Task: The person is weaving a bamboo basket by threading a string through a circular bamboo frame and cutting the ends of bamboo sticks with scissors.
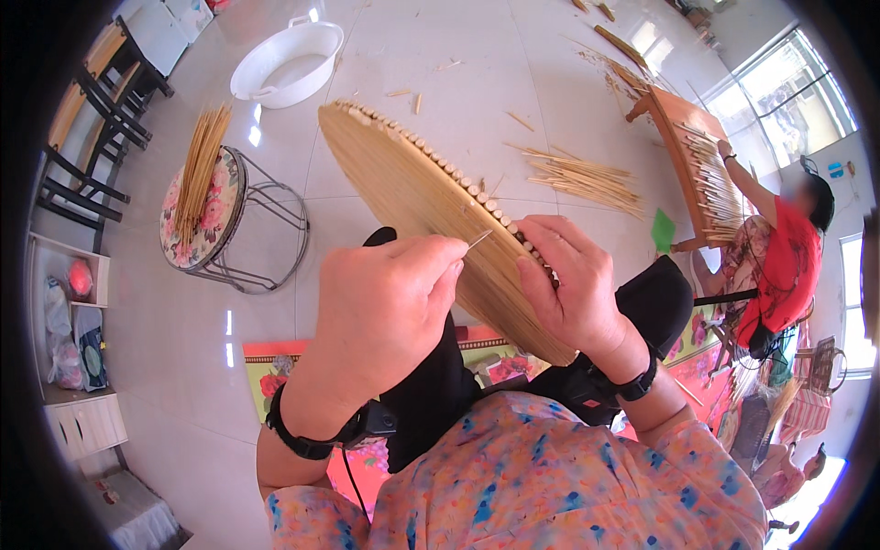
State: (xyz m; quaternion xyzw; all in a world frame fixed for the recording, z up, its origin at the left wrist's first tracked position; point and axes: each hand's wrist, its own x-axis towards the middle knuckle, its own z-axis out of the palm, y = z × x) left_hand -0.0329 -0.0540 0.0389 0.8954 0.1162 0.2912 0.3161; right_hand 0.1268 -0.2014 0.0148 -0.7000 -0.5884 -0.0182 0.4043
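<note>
A large, flat, rounded mat of pale stalks stands tilted over my lap, seen at a steep angle. Cut stalk ends line its upper right rim. My left hand is closed in a pinch on a thin, shiny needle, whose tip lies close to the mat's rim. Whether any thread hangs from the needle I cannot tell. My right hand grips the mat's right edge, thumb on the near face and fingers over the stalk ends.
A floral stool with a bundle of stalks stands left. Behind are a white basin and loose stalks on the floor. At right, a person in red reaches over stalks on a wooden bench. Another person is lower right.
</note>
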